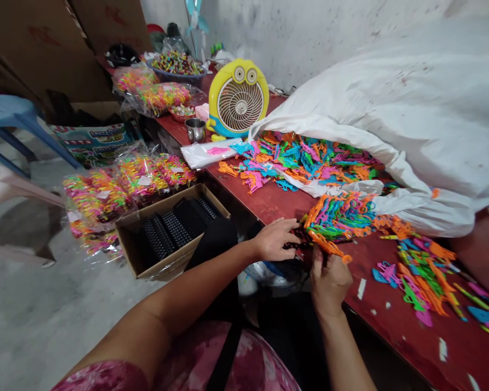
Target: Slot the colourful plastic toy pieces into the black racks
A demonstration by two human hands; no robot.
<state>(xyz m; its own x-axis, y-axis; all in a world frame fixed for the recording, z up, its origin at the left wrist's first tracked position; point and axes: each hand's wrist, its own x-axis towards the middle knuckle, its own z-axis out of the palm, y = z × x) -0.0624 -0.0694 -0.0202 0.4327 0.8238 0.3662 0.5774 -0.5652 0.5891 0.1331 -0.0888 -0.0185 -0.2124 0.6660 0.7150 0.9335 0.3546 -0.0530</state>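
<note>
My left hand (276, 239) rests at the near edge of the red table (269, 203), its fingers curled over a black comb-like strip (294, 245) beside a pile of coloured plastic pieces (342, 214). My right hand (329, 278) is closed in a pinch on an orange plastic piece (330, 247) that lies against that pile. More loose coloured pieces (421, 274) are scattered to the right of my hands.
A big white sack (411, 108) spills coloured pieces (305, 157) across the table. A yellow fan (238, 99) and a steel cup (195, 129) stand behind. On the floor, a cardboard box (171, 231) holds black strips, with bagged pieces (118, 187) next to it.
</note>
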